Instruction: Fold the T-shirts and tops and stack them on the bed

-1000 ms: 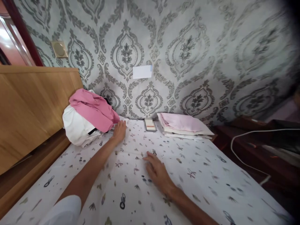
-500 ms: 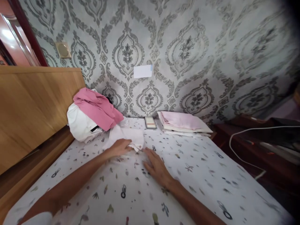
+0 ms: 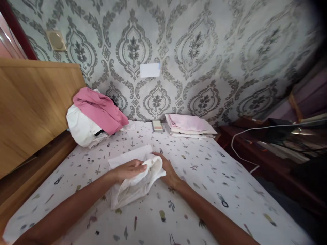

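Note:
A white cloth garment (image 3: 135,190), partly folded and with an open edge, is lifted off the bed in front of me; which garment it is I cannot make out. My left hand (image 3: 130,170) grips its near upper part, thumb on top. At the open edge on the right, my right hand (image 3: 169,172) holds the cloth from behind, its fingers partly hidden. Beneath both hands lies a white bed sheet (image 3: 194,190) printed with small plants and rings.
Pink and white clothes (image 3: 99,110) are heaped at the back left against a wooden board (image 3: 38,102). Folded pink and cream cloths (image 3: 189,124) lie at the back right. Between them is a small blurred object (image 3: 157,126). A white cable (image 3: 238,151) hangs beyond the bed's right edge.
The white garment has come toward me and up from the bed. My left hand has closed on it, and my right hand has moved from the sheet to its right edge. The view has shifted.

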Motion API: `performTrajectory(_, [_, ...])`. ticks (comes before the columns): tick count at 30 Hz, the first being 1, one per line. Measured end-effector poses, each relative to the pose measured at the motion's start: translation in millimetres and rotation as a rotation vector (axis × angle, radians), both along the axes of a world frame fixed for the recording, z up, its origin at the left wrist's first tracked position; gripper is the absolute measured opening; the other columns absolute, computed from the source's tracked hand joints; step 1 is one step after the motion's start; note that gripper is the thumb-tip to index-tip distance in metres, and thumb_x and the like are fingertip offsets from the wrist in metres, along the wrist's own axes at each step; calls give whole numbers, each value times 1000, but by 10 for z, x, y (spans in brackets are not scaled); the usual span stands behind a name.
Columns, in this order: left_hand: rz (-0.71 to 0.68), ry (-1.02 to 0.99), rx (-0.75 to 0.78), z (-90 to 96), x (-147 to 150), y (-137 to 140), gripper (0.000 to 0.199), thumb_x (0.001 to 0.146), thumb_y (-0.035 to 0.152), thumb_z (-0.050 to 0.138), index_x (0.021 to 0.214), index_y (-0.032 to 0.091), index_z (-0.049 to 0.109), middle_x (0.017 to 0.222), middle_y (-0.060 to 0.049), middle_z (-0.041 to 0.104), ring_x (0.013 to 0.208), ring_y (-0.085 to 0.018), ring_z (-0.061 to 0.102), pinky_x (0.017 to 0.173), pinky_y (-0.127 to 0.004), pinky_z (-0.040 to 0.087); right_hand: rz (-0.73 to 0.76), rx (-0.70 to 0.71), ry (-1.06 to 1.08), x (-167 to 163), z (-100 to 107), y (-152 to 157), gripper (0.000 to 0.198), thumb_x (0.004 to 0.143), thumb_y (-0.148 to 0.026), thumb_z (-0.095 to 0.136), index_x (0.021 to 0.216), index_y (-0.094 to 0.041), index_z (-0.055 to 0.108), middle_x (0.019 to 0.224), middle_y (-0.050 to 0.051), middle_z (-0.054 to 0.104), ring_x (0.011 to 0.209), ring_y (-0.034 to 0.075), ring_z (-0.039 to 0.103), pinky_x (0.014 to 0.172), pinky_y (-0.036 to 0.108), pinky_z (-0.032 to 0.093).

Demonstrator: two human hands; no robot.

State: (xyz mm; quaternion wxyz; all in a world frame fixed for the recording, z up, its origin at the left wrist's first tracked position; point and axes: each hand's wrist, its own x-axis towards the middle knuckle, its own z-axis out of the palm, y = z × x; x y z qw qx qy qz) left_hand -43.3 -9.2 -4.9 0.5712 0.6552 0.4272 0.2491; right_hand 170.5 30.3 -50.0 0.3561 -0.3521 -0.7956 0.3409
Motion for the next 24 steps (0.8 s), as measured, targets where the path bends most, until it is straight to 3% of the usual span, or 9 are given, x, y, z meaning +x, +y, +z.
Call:
performTrajectory(2, [10,159,101,63,-146,300,53,90,65,47,73,17,61,61,0,54,56,-14,51,55,-25,42,-22,-39,38,4,-1,17,45,82,-35,63,126,-23,62,128,10,64,110,27,64,98,43,51])
performTrajectory(4, [262,469,284,123,-286,702,48,98,53,39,84,16,66,69,-2,62,64,-16,59,62,-26,49,-29,-69,70,12,-14,32,47,80,-35,65,125,-24,63,125,10,66,110,28,64,99,43,51])
performTrajectory(7, [512,691,417,163,-469,1309,27,98,33,50,105,12,65,105,-11,68,101,-23,62,87,-36,51,-34,-94,81,26,-36,44,49,77,-35,69,124,-22,64,124,10,66,114,29,62,102,44,49])
performTrajectory(9, [581,762,438,144,-568,1610,29,95,31,59,116,11,62,122,-14,63,113,-26,59,96,-44,50,-30,-104,83,31,-46,49,47,78,-35,68,123,-22,65,126,10,65,116,29,62,104,44,48])
performTrajectory(13, [632,852,444,46,-686,1922,39,94,36,63,127,16,58,128,-11,60,110,-25,62,92,-46,55,-13,-185,153,21,-67,61,39,82,-35,64,120,-26,67,125,8,65,112,26,63,96,40,54])
performTrajectory(15, [647,853,440,12,-686,1994,39,95,37,62,128,17,58,128,-10,60,109,-25,63,91,-46,55,-28,-241,198,13,-73,65,37,85,-35,60,121,-28,67,122,8,67,110,26,65,92,39,56])
performTrajectory(19, [686,726,436,73,-548,2096,31,93,30,65,117,11,62,121,-14,63,111,-26,62,94,-46,52,-30,-273,204,20,-68,66,42,83,-35,62,124,-27,66,128,9,64,115,27,62,98,41,52])
performTrajectory(22, [712,491,444,288,-401,2172,6,87,15,66,92,12,64,97,-14,69,106,-27,64,90,-38,51,-19,-316,233,42,-77,76,44,86,-40,58,127,-26,64,129,11,64,118,28,61,100,43,51])
performTrajectory(24, [717,281,445,534,-351,2225,4,86,15,62,82,15,61,80,-7,67,89,-23,67,78,-32,52,-13,-319,229,56,-95,88,47,86,-43,58,129,-26,63,130,12,64,120,30,60,102,44,50])
